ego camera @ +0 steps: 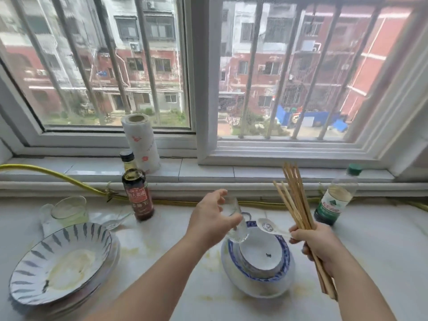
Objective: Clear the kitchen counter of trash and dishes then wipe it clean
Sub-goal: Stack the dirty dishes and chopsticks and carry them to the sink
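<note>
Table carrying striped plate stack at left, blue-rimmed bowl stack at centre. Left grip wrapping tilted clear glass over bowls. Right grip clenching chopsticks, pinching white spoon.

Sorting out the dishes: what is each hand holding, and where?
Left hand: clear glass, gripped around its side. Right hand: chopsticks around their lower half, plus spoon by its handle.
</note>
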`<state>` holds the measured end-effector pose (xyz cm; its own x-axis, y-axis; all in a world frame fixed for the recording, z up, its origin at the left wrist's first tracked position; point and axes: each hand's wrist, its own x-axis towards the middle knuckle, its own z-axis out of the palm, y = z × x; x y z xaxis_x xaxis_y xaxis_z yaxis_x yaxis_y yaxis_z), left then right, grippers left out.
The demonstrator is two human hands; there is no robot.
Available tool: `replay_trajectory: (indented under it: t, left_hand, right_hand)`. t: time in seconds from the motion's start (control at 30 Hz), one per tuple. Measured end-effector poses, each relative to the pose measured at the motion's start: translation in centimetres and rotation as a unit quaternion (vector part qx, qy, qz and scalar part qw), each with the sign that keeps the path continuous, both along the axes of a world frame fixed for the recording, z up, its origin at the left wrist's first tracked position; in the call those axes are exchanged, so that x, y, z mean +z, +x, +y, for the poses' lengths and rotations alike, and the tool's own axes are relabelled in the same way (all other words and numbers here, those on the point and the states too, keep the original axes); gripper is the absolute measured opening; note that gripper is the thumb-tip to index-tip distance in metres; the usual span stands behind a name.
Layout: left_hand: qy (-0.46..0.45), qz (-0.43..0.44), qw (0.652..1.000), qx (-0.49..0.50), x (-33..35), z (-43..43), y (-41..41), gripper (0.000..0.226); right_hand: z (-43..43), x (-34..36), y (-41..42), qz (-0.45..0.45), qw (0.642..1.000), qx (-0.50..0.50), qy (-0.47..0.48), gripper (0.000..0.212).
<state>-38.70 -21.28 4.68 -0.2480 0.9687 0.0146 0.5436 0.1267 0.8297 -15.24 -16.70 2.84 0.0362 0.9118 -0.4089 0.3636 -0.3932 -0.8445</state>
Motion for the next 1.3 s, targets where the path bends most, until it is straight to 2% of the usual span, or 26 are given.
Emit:
replay_trajectory:
  t: [0.23,0.4,0.53,0.7,0.9,1.0,1.07,1.13,1.23,1.27,1.3]
  left_hand:
    - [-0.061,0.065,0.994,-0.055,-3.0,1.3,6.2,0.078]
    - [-0.088,0.092,0.991,-0.036,-4.9,1.4,8.0,0.09]
    - [-0.101,0.104,0.989,-0.013,-5.9,1.3,8.8,0.105]
    - [-0.103,0.071,0.992,0.025,-6.2,1.3,9.4,0.127]
    - [-0.086,0.051,0.995,0.006,-7.1,1.0,9.2,0.128]
    - [-0.087,0.031,0.996,-0.019,-7.0,0.9,8.4,0.122]
    - [-0.076,0.015,0.997,-0.03,-6.3,0.6,7.1,0.107]
    - [-0.038,0.017,0.999,-0.021,-5.6,0.2,4.5,0.077]
    - [0.025,0.014,0.999,0.027,-5.0,-0.6,-1.0,0.019]
    - [0.038,0.005,0.998,0.055,-4.9,-0.9,-3.2,0.02]
    - [0.05,-0.004,0.995,0.086,-4.7,-1.3,-5.8,0.029]
  right_hand:
    - [0.7,1.6,1.8,0.053,0.997,-0.016,0.059,0.009]
    - [0.7,4.3,2.6,0.079,0.993,0.058,0.07,0.008]
    - [1.0,5.1,2.6,0.025,0.988,0.144,0.052,0.009]
    - [1.9,5.3,1.8,-0.074,0.968,0.237,0.037,0.011]
    - [2.7,5.2,1.0,-0.152,0.942,0.294,0.047,0.011]
    - [2.7,4.7,-0.5,-0.189,0.928,0.317,0.047,0.009]
    - [2.8,4.2,-1.5,-0.211,0.922,0.322,0.048,0.007]
    - [3.0,3.6,-2.5,-0.227,0.921,0.312,0.049,0.007]
    - [2.9,3.1,-3.4,-0.243,0.926,0.287,0.027,0.007]
    - [2.8,3.0,-3.4,-0.247,0.929,0.276,0.018,0.008]
    - [2.7,2.8,-3.8,-0.251,0.931,0.265,0.012,0.01]
